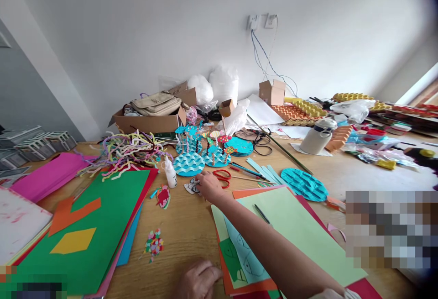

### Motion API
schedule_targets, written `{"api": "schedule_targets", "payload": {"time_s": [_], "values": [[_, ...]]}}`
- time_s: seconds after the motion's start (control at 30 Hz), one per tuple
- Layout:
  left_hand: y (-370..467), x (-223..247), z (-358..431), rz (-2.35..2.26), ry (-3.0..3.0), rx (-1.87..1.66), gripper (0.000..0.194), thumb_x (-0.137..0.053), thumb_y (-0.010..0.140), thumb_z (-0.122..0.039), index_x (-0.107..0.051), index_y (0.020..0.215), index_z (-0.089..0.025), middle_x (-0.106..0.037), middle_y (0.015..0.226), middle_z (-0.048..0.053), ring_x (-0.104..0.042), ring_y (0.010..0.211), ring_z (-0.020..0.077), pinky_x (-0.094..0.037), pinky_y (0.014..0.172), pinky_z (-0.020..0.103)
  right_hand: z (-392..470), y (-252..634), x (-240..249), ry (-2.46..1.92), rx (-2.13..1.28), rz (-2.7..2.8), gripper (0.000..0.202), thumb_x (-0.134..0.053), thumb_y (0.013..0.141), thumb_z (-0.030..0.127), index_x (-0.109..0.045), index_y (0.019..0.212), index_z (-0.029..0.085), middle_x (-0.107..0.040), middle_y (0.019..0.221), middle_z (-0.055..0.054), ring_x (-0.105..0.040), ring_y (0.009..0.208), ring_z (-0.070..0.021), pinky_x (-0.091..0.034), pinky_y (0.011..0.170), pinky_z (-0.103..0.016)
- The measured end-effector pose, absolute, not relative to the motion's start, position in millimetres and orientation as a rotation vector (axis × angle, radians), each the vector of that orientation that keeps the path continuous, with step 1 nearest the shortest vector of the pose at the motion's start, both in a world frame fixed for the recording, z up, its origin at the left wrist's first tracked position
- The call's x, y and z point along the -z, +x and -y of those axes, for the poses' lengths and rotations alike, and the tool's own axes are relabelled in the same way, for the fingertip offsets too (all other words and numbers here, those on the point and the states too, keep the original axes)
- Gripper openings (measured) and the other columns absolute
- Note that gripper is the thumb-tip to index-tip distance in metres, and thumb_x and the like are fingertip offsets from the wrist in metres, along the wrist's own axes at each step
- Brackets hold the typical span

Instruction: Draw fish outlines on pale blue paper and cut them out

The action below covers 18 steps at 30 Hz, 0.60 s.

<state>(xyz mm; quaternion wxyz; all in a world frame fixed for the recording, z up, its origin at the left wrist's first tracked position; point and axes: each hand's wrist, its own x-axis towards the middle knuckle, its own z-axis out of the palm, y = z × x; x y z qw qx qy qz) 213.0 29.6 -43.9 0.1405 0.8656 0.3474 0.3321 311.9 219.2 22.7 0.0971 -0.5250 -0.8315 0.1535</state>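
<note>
My right hand (209, 186) reaches across the table, its fingers bent down and closed at the edge of some small black-and-white paper cutouts (191, 186). Just beyond it lie red-handled scissors (224, 178). My left hand (200, 280) rests on the wood at the near edge, fingers curled together with nothing visible in them. A white glue bottle (169, 173) stands left of the cutouts, near layered red paper shapes (163, 196). Under my right forearm are green paper sheets (301, 226), a pen (262, 214) and a light-blue sheet with drawn fish outlines (244, 255).
Blue wavy paper discs (189, 165) with upright fish decorations stand behind the cutouts. Pipe cleaners (132, 150) pile at left, above stacked coloured paper (112, 212). Small paper dots (154, 245) lie mid-table. A beige jug (316, 138), egg trays (297, 112) and boxes (148, 123) line the back.
</note>
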Motion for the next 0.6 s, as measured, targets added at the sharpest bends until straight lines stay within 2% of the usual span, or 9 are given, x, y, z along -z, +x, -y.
{"api": "schedule_targets", "payload": {"time_s": [0.1,0.23,0.47,0.6], "values": [[212.7,46.4,-29.6,-1.013,2.492,-0.951,0.032,-0.027,0.085,-0.007,-0.057,0.086,-0.018,-0.056,0.064,0.002,-0.055,0.057,0.0121,-0.043,0.053,0.019,-215.9,319.9,-25.6,-1.57,-0.408,2.483,0.032,-0.055,0.079,0.025,-0.059,0.11,0.018,-0.058,0.113,-0.011,-0.052,0.105,-0.0234,-0.04,0.08,-0.029],[212.8,47.6,-30.2,-1.008,2.48,-0.949,0.031,-0.028,0.086,-0.01,-0.058,0.084,-0.018,-0.056,0.063,0.002,-0.055,0.057,0.0118,-0.043,0.053,0.018,-207.9,328.0,-26.7,-1.576,-0.395,2.557,0.042,-0.064,0.071,0.032,-0.058,0.111,0.018,-0.058,0.113,-0.011,-0.053,0.104,-0.0251,-0.042,0.078,-0.031],[213.1,52.9,-30.9,-1.007,2.472,-0.97,0.033,-0.027,0.086,-0.009,-0.059,0.082,-0.018,-0.055,0.061,0.001,-0.053,0.054,0.0113,-0.042,0.051,0.018,-212.6,324.3,-20.9,-1.512,-0.327,2.648,0.028,-0.053,0.08,0.019,-0.06,0.107,0.017,-0.059,0.111,-0.011,-0.055,0.104,-0.0231,-0.043,0.078,-0.029],[213.7,52.7,-30.7,-1.043,2.453,-0.97,0.034,-0.028,0.085,-0.007,-0.06,0.081,-0.019,-0.056,0.061,0.001,-0.052,0.054,0.011,-0.042,0.051,0.018,-222.1,323.9,-19.2,-1.391,-0.295,2.712,0.027,-0.051,0.083,0.016,-0.059,0.108,0.017,-0.06,0.112,-0.009,-0.053,0.107,-0.0207,-0.042,0.083,-0.028]]}}
